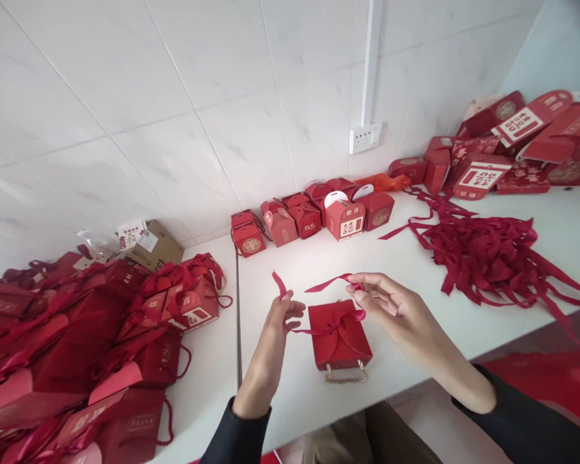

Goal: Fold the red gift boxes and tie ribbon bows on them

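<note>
In front of me on the white table (290, 399) stands a small red gift box (341, 335) with curved overlapping flaps on top and a twisted gold cord handle (345, 376) at its near side. A dark red ribbon (326, 330) crosses at the middle of the lid. My left hand (281, 322) pinches one end of it, left of the box, with the tail sticking up past the thumb. Above the right side of the box, my right hand (386, 303) pinches the other end, whose tail points left. Both ribbon ends are held off the lid.
Red boxes (294, 219) line the tiled wall, below a socket (365, 138). Loose ribbons (483, 254) lie heaped at right, with more boxes (526, 142) piled behind. Many ribboned boxes (67, 348) crowd the left, beside a brown carton (160, 248).
</note>
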Demonstrator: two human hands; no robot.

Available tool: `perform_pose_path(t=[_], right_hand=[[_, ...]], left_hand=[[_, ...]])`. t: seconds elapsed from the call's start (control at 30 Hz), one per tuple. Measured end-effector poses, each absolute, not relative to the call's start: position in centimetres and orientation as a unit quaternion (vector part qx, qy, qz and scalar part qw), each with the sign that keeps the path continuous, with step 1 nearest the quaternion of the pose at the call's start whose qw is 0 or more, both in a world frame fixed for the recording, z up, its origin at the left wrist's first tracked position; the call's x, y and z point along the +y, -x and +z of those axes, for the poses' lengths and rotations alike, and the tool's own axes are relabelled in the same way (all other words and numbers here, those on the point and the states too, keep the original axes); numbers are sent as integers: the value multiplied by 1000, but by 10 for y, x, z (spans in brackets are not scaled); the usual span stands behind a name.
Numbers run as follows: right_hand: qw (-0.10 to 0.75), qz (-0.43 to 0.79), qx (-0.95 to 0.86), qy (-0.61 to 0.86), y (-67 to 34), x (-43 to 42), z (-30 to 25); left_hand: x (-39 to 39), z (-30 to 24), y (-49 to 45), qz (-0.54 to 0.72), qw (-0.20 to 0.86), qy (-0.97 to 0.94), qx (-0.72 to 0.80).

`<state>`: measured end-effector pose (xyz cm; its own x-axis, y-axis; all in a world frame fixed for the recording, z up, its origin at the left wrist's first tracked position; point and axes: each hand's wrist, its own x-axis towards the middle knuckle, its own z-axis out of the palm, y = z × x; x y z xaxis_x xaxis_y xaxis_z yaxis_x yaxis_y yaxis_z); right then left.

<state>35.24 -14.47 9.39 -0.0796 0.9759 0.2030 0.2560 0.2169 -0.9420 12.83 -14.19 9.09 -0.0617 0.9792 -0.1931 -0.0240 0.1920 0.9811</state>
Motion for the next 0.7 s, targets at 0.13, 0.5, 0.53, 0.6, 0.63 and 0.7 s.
perform_pose_path(t=[0.13, 0.5, 0.53, 0.6, 0.63, 0.7], right_hand=[[432, 337, -609, 574, -367, -152, 67], [404, 165, -739, 513, -331, -185, 60], [407, 171, -733, 518, -330, -186, 58], [411, 183, -723, 525, -330, -186, 56], [411, 187, -721, 526, -330, -186, 56], [407, 197, -718, 529, -330, -186, 57]], left_hand=[[-178, 60, -115, 419, 504, -414, 632], [-182, 67, -144, 417, 294, -628, 588], [-180, 68, -143, 415, 309, -621, 588], [-180, 68, -140, 405, 337, -612, 589], [-181, 68, -138, 403, 349, -609, 587], [-182, 68, -136, 404, 369, -601, 583]])
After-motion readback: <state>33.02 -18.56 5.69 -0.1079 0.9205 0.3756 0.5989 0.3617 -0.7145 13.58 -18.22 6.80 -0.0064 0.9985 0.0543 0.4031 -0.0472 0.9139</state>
